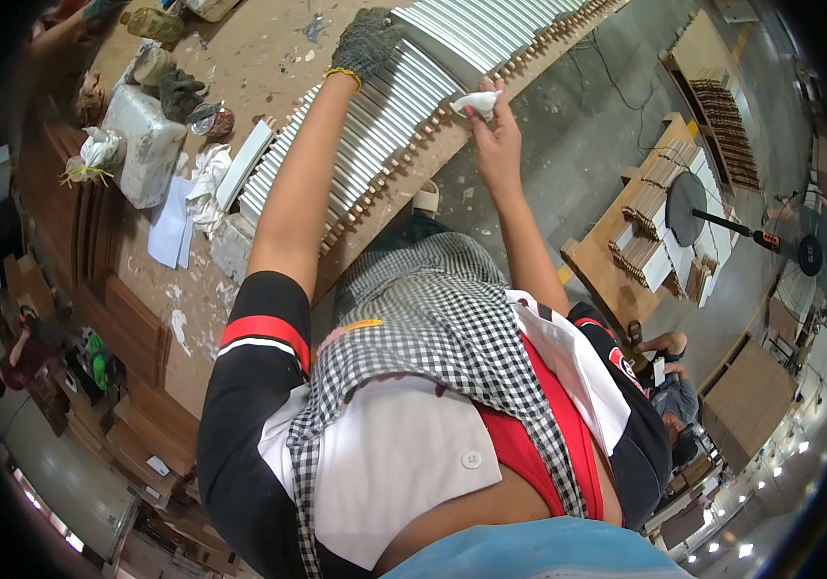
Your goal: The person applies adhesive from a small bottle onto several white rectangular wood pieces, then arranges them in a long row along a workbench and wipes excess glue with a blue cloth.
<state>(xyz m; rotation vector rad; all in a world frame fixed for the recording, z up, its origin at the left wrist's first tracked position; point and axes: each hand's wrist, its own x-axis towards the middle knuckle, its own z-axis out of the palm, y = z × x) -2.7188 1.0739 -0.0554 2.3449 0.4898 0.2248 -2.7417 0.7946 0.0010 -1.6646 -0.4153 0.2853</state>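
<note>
My left hand (367,43), in a dark grey knit glove with a yellow cuff edge, lies over the far ends of a row of white-painted slats (365,135). Its fingers look stretched out across them, though the tips are hard to make out. My bare right hand (496,140) pinches a crumpled white cloth (476,103) above the near ends of the slats, where bare brown wood shows. Farther right along the bench lies a second batch of white slats (491,29), with a grey strip between the two.
The paint-spotted bench (269,58) also carries a white-smeared container (146,145), a dark glove (180,95), white rags (209,188) and paper sheets (171,227). Right of me stand a low table (616,280) of stacked slats and a fan (687,207). A seated person (674,391) is behind.
</note>
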